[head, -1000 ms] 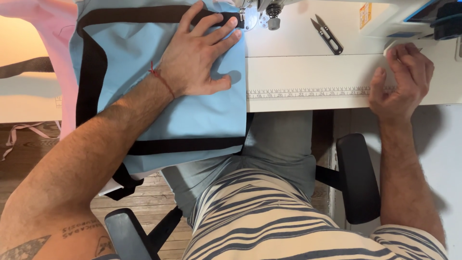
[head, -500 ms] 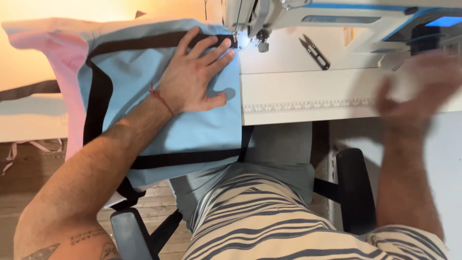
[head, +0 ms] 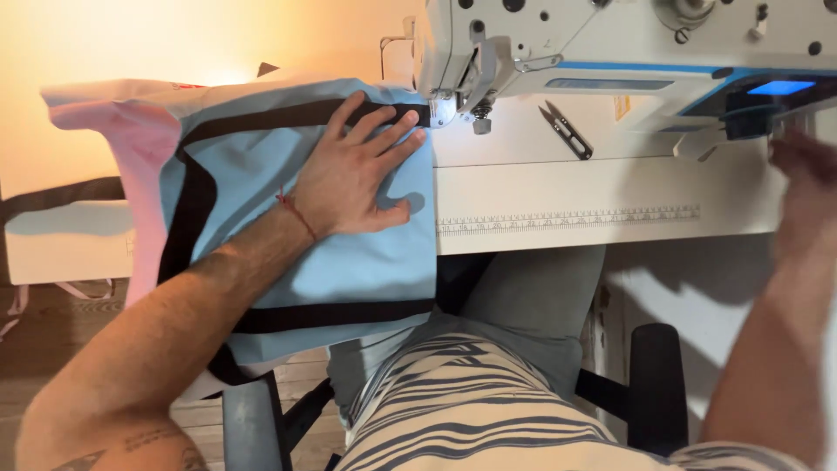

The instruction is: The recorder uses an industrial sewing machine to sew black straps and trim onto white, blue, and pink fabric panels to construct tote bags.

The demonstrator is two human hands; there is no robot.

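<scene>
Here my left hand (head: 353, 179) lies flat and spread on the light blue fabric panel (head: 349, 262), palm down, fingers open and gripping nothing, pressing the cloth onto the sewing table (head: 610, 209). The fingertips (head: 410, 139) sit just beside the presser foot (head: 445, 109) of the white sewing machine (head: 610, 44), where the black trim strip (head: 288, 118) along the panel's far edge runs in under the needle area. The panel covers the left end of the table and hangs over its near edge onto my lap. My right hand (head: 802, 166) is up at the machine's right end, near the blue control panel (head: 780, 87); it is blurred, so I cannot tell how it is closed or whether it holds anything.

As I judge it, black trim already borders the far, left and near sides of the panel, and the seam at the far right corner is the part under the foot. A pink fabric layer (head: 131, 157) shows at the left. Thread snips (head: 567, 129) lie on the machine bed, and a small yellow label (head: 622, 106), upright and rectangular, sits behind them. A printed ruler strip (head: 567, 218) runs along the table's near edge.
</scene>
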